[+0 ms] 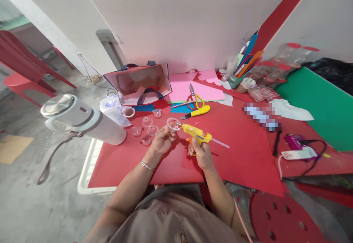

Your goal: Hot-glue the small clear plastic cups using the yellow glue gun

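Note:
Pinched in the fingers of my left hand (162, 140) is a small clear plastic cup (173, 124), its round rim turned up toward me. My right hand (202, 154) grips a yellow hot glue gun (194, 132), with a clear glue stick (220, 142) poking out of its back. The metal nozzle points left and meets the cup's rim or sits just over it; I cannot tell which. Several similar clear cups (153, 129) lie on the red sheet (171, 169) left of my left hand. A yellow utility knife (197, 113) and scissors (194, 97) lie beyond the glue gun.
A large white flask (107, 127) stands at the left edge. Behind the cups are an open bag (138, 85) and pink paper (190, 86). At the right lie a white power strip (298, 154) with cables and stacked clear jars (275, 70). White boards (182, 29) rise at the back.

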`<state>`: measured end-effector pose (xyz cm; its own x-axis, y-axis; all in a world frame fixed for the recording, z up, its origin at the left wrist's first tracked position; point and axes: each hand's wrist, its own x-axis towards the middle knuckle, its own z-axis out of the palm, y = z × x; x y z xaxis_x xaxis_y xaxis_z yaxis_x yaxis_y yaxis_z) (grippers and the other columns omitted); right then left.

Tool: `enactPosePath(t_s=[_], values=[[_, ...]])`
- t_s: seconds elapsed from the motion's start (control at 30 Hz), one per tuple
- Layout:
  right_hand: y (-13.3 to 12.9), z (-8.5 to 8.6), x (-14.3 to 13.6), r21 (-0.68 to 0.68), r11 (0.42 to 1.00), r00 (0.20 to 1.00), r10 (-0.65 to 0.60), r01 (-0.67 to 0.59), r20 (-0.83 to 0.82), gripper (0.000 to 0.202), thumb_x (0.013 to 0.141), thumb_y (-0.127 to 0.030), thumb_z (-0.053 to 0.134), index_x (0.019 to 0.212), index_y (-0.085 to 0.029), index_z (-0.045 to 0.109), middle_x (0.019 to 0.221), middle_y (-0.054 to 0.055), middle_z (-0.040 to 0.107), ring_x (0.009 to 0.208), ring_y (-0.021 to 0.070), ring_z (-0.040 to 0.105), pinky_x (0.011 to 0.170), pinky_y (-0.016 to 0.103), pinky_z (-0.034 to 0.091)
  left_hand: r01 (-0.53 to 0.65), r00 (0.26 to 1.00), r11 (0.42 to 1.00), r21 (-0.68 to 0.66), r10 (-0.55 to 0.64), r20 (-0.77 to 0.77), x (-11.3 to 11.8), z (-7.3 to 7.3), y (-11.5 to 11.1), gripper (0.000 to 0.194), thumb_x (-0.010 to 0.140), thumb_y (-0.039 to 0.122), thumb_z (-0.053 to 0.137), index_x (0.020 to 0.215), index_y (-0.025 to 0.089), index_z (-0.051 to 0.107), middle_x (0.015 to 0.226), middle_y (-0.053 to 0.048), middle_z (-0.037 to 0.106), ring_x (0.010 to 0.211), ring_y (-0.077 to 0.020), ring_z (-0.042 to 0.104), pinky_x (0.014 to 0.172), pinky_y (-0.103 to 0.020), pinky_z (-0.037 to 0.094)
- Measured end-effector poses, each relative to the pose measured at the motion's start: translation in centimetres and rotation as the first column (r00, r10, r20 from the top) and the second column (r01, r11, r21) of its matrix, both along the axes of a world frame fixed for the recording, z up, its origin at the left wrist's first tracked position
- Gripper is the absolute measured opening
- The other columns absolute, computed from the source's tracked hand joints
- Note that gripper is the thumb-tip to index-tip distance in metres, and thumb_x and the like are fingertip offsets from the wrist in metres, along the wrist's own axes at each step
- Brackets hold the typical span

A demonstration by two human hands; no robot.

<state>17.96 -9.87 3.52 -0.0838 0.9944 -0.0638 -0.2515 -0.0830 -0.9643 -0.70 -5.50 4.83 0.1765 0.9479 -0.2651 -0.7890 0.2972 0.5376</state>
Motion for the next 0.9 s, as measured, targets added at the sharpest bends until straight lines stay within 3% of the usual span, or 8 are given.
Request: enactPosePath(t_s=[0.23,0.47,0.73,0.9], values=[[0.05,0.59,-0.19,-0.015,1.000,1.000,0.002,-0.002,0.006,0.060,0.091,-0.071,0.071,0.061,-0.022,0.054,0.049,-0.003,0.050,0.045,0.0113,0.049,0.050,0.027,0.046,0.033,0.999,0.996,-0.078,-0.031,0.029,-0.06,0.56,0.04,0.034,0.077,0.028,0.089,0.101,0.012,0.071,0.072,0.000,0.056,0.060,-0.0075,0.052,0.048,-0.014,0.040],[-0.02,-0.03,-0.02,-0.022,1.000,1.000,-0.008,0.008,-0.002,0.054,0.092,-0.069,0.071,0.068,-0.022,0.060,0.050,-0.004,0.051,0.045,0.0122,0.049,0.049,0.027,0.045,0.082,0.996,0.989,-0.121,-0.076,0.053,-0.25,0.67,0.07,0.028,0.083,0.033,0.086,0.088,0.012,0.068,0.070,-0.002,0.056,0.060,-0.0092,0.051,0.048,-0.016,0.042],[-0.28,0.54,-0.14,-0.033,0.999,1.000,-0.002,0.002,-0.007,0.060,0.092,-0.070,0.071,0.059,-0.022,0.053,0.048,-0.003,0.049,0.045,0.0113,0.048,0.050,0.027,0.046,0.031,0.998,0.995,-0.097,-0.026,0.051,0.07,0.50,-0.02,0.035,0.075,0.029,0.092,0.094,0.011,0.069,0.073,-0.003,0.060,0.062,-0.0083,0.055,0.048,-0.013,0.044],[-0.34,0.04,0.07,-0.026,1.000,1.000,-0.006,0.006,0.002,0.058,0.096,-0.065,0.069,0.060,-0.022,0.054,0.049,-0.003,0.049,0.045,0.0118,0.049,0.050,0.027,0.045,-0.013,1.000,0.999,-0.037,0.014,0.028,0.40,0.48,-0.18,0.035,0.074,0.025,0.092,0.100,0.011,0.072,0.076,-0.003,0.065,0.062,-0.0086,0.058,0.051,-0.015,0.049]])
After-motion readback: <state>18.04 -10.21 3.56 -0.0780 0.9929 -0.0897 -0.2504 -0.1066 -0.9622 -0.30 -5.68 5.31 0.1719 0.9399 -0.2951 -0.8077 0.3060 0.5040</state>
